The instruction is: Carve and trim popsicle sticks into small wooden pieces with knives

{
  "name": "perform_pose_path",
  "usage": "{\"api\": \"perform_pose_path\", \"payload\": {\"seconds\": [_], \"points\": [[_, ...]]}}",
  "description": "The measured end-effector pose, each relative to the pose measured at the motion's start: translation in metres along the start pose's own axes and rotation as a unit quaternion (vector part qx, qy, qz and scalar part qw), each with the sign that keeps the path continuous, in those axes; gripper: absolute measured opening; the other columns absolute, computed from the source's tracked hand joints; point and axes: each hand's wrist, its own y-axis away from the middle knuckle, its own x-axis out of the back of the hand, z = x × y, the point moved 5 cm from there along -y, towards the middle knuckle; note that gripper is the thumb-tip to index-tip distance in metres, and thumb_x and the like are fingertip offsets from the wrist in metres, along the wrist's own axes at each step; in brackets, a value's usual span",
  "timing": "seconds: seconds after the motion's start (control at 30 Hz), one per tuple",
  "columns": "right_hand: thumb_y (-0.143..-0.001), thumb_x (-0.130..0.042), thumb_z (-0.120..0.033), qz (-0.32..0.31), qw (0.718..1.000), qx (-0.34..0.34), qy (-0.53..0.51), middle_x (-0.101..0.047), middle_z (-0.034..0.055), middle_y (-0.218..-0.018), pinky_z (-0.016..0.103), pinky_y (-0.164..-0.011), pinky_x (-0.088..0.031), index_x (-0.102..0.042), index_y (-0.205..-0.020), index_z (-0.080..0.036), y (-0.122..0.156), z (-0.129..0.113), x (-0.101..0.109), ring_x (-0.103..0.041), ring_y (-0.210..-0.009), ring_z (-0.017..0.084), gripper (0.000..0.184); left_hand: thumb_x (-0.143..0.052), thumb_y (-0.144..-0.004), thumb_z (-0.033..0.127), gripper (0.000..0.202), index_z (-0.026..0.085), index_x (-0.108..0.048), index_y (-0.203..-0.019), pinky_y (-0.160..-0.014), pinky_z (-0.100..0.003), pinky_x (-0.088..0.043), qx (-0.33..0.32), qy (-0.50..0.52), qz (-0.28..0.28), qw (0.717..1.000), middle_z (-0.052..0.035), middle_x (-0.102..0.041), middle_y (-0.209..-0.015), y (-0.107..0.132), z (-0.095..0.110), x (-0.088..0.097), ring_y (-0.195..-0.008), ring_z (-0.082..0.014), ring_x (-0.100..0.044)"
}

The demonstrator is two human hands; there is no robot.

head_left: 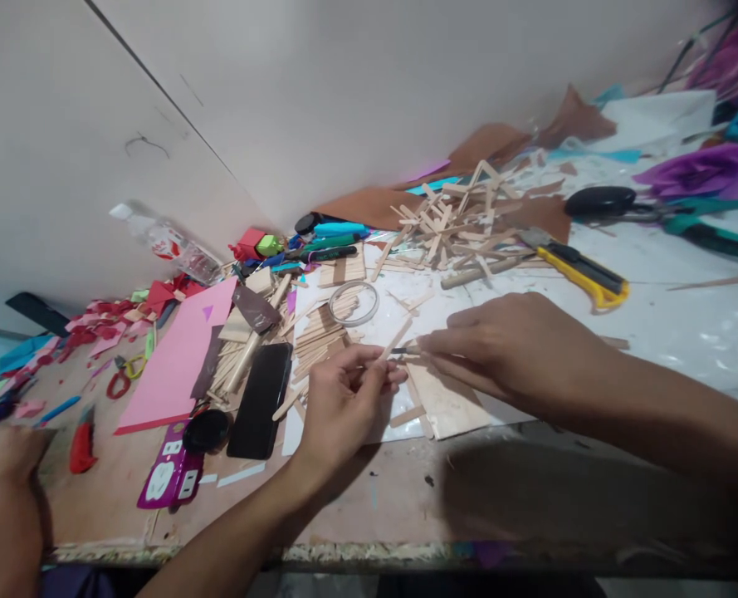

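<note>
Between the thumb and fingers of my left hand (pixel 344 394) is a thin wooden craft stick (pixel 398 334), angled up to the right. My right hand (pixel 518 353) is closed around a slim tool (pixel 402 350) with a dark tip; its handle is mostly hidden, so its exact kind cannot be told. The tip meets or nearly meets the stick close to my left fingertips. Below my right hand lies a flat pale wooden panel (pixel 452 407). A roll of clear tape (pixel 354 304) and stacked craft sticks (pixel 322 342) lie just behind my left hand.
A pile of craft sticks (pixel 449 220) and a yellow box cutter (pixel 584 270) are behind my hands. Left of them are a black phone (pixel 260 400), a purple extension socket (pixel 173 469), pink paper (pixel 182 357) and a plastic bottle (pixel 169 245). Another person's hand (pixel 7 465) rests far left.
</note>
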Motion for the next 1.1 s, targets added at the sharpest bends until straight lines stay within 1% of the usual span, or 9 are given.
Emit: {"api": "perform_pose_path", "payload": {"seconds": [0.07, 0.17, 0.2, 0.33, 0.5, 0.67, 0.77, 0.9, 1.1], "points": [[-0.101, -0.055, -0.033, 0.012, 0.999, 0.021, -0.03, -0.072, 0.0039, -0.075, 0.03, -0.06, -0.018, -0.077, -0.088, -0.024, 0.001, 0.002, 0.002, -0.056, -0.066, 0.017, 0.027, -0.074, -0.09, 0.028, 0.015, 0.014, -0.071, -0.093, -0.074, -0.024, -0.064, -0.004, -0.005, -0.002, 1.0, -0.0062, -0.079, -0.083, 0.0, 0.0, 0.002, -0.079, -0.0197, -0.081], [-0.103, -0.054, -0.033, 0.022, 0.994, 0.078, -0.079, -0.071, 0.0039, -0.072, 0.03, -0.061, -0.021, -0.076, -0.083, -0.021, 0.002, 0.002, 0.005, -0.057, -0.065, 0.016, 0.032, -0.075, -0.088, 0.028, 0.016, 0.013, -0.07, -0.093, -0.072, -0.024, -0.064, -0.012, -0.005, 0.009, 1.0, -0.0049, -0.078, -0.082, -0.002, 0.002, 0.007, -0.076, -0.0184, -0.08], [-0.103, -0.054, -0.033, 0.029, 0.992, 0.086, -0.084, -0.071, 0.0038, -0.071, 0.03, -0.06, -0.021, -0.076, -0.083, -0.021, 0.002, 0.002, 0.006, -0.057, -0.065, 0.016, 0.032, -0.076, -0.088, 0.028, 0.017, 0.013, -0.07, -0.093, -0.071, -0.024, -0.065, -0.013, 0.0, 0.012, 1.0, -0.0049, -0.078, -0.081, -0.003, 0.003, 0.008, -0.075, -0.0182, -0.08], [-0.1, -0.059, -0.033, 0.059, 0.996, 0.055, -0.033, -0.07, 0.0034, -0.071, 0.031, -0.059, -0.018, -0.08, -0.09, -0.023, 0.002, 0.003, 0.004, -0.057, -0.063, 0.016, 0.026, -0.077, -0.088, 0.03, 0.021, 0.012, -0.069, -0.095, -0.074, -0.026, -0.066, 0.006, 0.025, 0.013, 1.0, -0.0071, -0.08, -0.083, -0.004, 0.004, 0.007, -0.077, -0.0199, -0.081], [-0.098, -0.06, -0.03, 0.047, 0.997, 0.044, 0.031, -0.069, 0.0036, -0.072, 0.033, -0.058, -0.012, -0.081, -0.097, -0.025, 0.002, -0.005, 0.0, -0.053, -0.058, 0.014, 0.022, -0.082, -0.083, 0.031, 0.025, 0.012, -0.068, -0.093, -0.076, -0.028, -0.066, 0.026, 0.061, 0.008, 0.998, -0.0092, -0.08, -0.084, -0.001, 0.002, -0.001, -0.077, -0.0217, -0.081], [-0.095, -0.061, -0.026, 0.037, 0.996, 0.039, 0.07, -0.07, 0.0031, -0.073, 0.034, -0.058, -0.009, -0.08, -0.105, -0.031, 0.004, -0.007, 0.0, -0.052, -0.056, 0.015, 0.021, -0.084, -0.081, 0.032, 0.028, 0.012, -0.068, -0.094, -0.076, -0.028, -0.066, 0.035, 0.077, 0.008, 0.996, -0.0092, -0.08, -0.083, 0.002, 0.001, -0.003, -0.077, -0.0216, -0.081], [-0.094, -0.062, -0.022, 0.04, 0.995, 0.045, 0.083, -0.069, 0.0033, -0.072, 0.034, -0.058, -0.009, -0.079, -0.105, -0.031, 0.004, -0.007, 0.0, -0.054, -0.056, 0.016, 0.022, -0.083, -0.083, 0.031, 0.026, 0.012, -0.068, -0.095, -0.076, -0.027, -0.066, 0.035, 0.079, 0.007, 0.996, -0.009, -0.081, -0.083, 0.002, 0.001, -0.003, -0.077, -0.0207, -0.081], [-0.093, -0.062, -0.021, 0.038, 0.995, 0.043, 0.087, -0.067, 0.0035, -0.072, 0.034, -0.057, -0.009, -0.078, -0.101, -0.029, 0.003, -0.008, -0.001, -0.053, -0.057, 0.016, 0.02, -0.081, -0.085, 0.03, 0.024, 0.012, -0.067, -0.096, -0.076, -0.027, -0.066, 0.029, 0.077, 0.009, 0.997, -0.0089, -0.081, -0.083, 0.001, 0.001, -0.002, -0.078, -0.021, -0.081], [-0.093, -0.061, -0.02, 0.026, 0.996, 0.033, 0.081, -0.067, 0.0041, -0.073, 0.034, -0.058, -0.009, -0.078, -0.102, -0.028, 0.003, -0.008, -0.001, -0.051, -0.056, 0.015, 0.021, -0.083, -0.082, 0.031, 0.027, 0.012, -0.068, -0.094, -0.075, -0.03, -0.067, 0.038, 0.075, 0.017, 0.996, -0.01, -0.081, -0.083, 0.001, 0.002, -0.002, -0.078, -0.0237, -0.082]]}}
